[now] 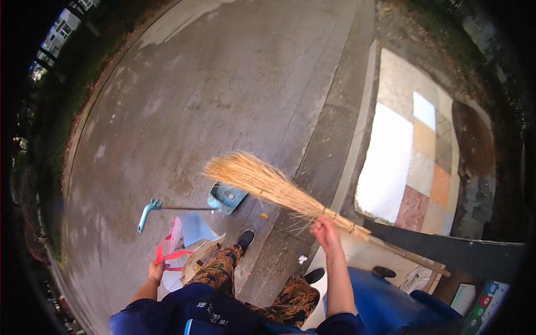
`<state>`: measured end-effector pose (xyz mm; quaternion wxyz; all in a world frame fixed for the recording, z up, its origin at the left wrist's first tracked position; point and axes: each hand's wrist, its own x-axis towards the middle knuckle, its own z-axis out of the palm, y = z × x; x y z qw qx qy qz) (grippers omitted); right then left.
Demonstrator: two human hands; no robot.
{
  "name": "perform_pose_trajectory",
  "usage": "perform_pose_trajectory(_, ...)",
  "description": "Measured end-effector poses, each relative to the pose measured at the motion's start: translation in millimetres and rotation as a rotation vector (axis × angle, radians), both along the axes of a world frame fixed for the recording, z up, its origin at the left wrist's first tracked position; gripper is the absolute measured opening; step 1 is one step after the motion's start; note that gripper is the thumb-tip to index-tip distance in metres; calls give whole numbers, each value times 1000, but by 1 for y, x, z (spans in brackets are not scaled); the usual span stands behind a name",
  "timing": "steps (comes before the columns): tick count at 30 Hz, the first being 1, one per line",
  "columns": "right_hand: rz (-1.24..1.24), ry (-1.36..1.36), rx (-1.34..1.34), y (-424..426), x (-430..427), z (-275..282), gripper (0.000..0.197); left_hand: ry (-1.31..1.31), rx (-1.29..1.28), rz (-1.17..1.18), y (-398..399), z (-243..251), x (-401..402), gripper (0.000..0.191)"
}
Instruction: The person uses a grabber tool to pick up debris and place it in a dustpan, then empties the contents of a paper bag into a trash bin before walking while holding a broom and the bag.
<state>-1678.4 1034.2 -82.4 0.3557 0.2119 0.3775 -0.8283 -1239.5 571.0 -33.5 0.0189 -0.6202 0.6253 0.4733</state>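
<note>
My right hand is closed around the lower bristle part of a straw broom, held across in front of me. Its bristles point left over a blue dustpan on the pavement, and its wooden handle runs right above a blue bin. The dustpan's thin stick handle, with a light-blue grip, extends to the left. At the lower left my left hand holds the red straps of a pale bag, which hangs beside my leg. A light-blue sheet shows at the bag's top.
A blue wheeled bin stands at my lower right, near a dark ledge. Beyond it lies a patch of mixed tiles. A white scrap and a yellow leaf lie near my feet. A curb borders the pavement's left side.
</note>
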Motion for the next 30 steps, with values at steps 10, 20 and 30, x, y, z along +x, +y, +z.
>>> perform_pose_trajectory(10, 391, 466, -40, -92, 14, 224, 14, 618, 1238, 95, 71, -22, -169, 32)
perform_pose_trajectory(20, 746, 757, -121, -184, 108, 327, 14, 1126, 1740, -126, 171, 37, -290, 74)
perform_pose_trajectory(30, 811, 714, 382, -149, 187, 316, 15, 974, 1529, 383, 185, 22, -304, 68)
